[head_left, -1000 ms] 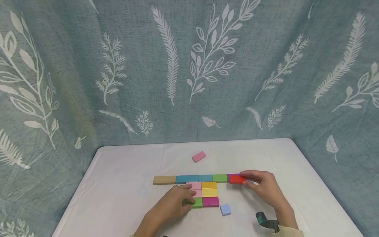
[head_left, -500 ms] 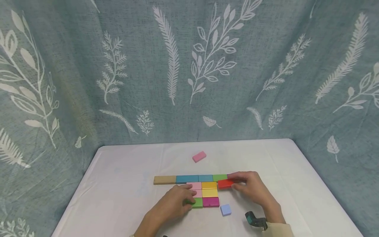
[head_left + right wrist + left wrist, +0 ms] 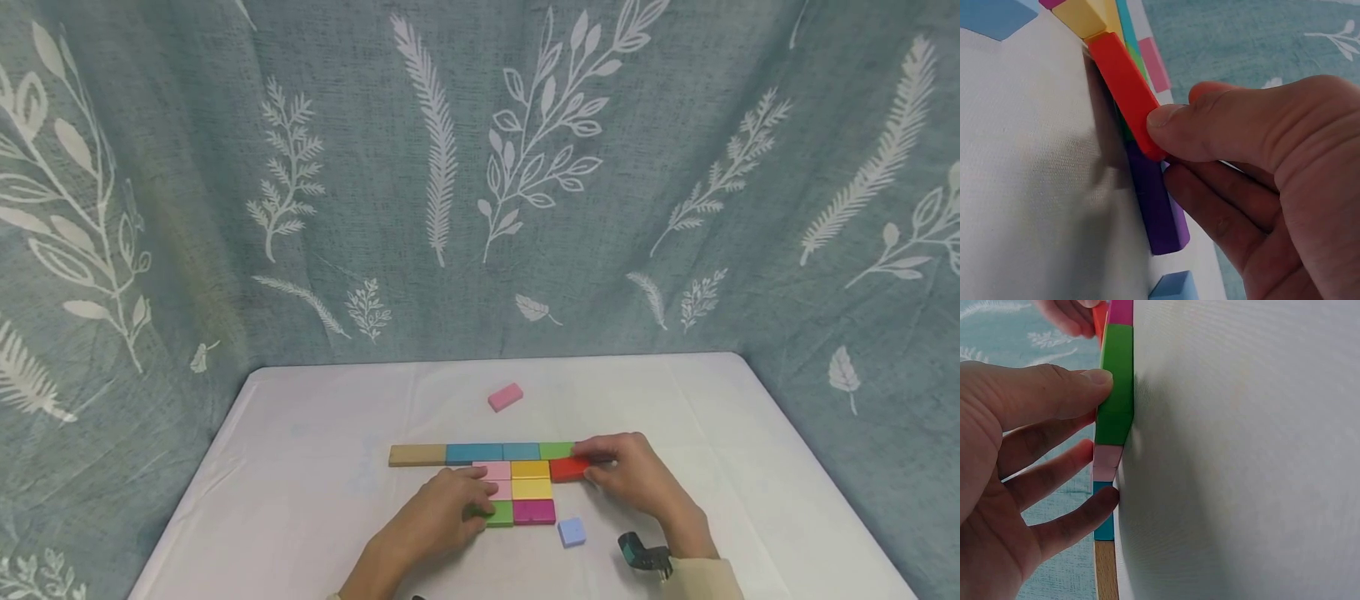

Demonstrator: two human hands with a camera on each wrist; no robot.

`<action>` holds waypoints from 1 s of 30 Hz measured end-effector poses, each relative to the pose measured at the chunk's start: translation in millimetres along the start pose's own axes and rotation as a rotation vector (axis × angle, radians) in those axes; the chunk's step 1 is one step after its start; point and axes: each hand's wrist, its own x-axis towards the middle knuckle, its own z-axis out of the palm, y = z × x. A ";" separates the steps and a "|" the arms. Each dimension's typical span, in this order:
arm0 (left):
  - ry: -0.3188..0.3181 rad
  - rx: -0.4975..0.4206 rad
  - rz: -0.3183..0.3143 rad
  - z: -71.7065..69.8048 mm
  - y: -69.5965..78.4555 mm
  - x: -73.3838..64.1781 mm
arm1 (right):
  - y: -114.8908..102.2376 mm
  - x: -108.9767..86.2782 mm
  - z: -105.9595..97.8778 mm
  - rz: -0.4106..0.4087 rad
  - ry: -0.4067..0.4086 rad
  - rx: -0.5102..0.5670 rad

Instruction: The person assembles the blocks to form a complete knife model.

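Note:
My right hand [image 3: 641, 479] pinches a red block [image 3: 567, 470] between thumb and fingers. The block's left end is right at the edge of the orange block [image 3: 530, 469]. In the right wrist view, a purple block [image 3: 1155, 206] lies just past the red one. My left hand [image 3: 438, 515] rests on the left part of the flat block pattern. Its thumb touches a green block [image 3: 1116, 406], and the spread fingers reach over pink blocks [image 3: 1106, 464] and a teal block [image 3: 1104, 519]. Yellow [image 3: 531, 489] and magenta [image 3: 534, 512] blocks fill the right side.
The back row runs from a wooden block [image 3: 417, 455] through teal blocks [image 3: 474, 452] to a green block [image 3: 555, 450]. A loose pink block [image 3: 506, 397] lies farther back; a light blue block [image 3: 572, 532] lies nearer. White cloth covers the table [image 3: 300, 433], with a curtain behind.
My right hand has moved left and slightly nearer, bringing the red block from in front of the purple one to beside the orange one. The left hand stays in place.

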 end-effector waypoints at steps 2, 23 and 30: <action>-0.001 -0.001 0.000 -0.1 0.3 0.2 | -1.1 1.2 0.2 -0.002 -0.008 -0.012; 0.017 0.002 0.017 0.3 0.3 -1.7 | -5.8 -1.0 13.7 -0.006 0.047 -0.100; 0.026 0.002 0.029 1.5 0.0 -2.1 | -6.8 -1.2 10.6 -0.036 0.021 -0.134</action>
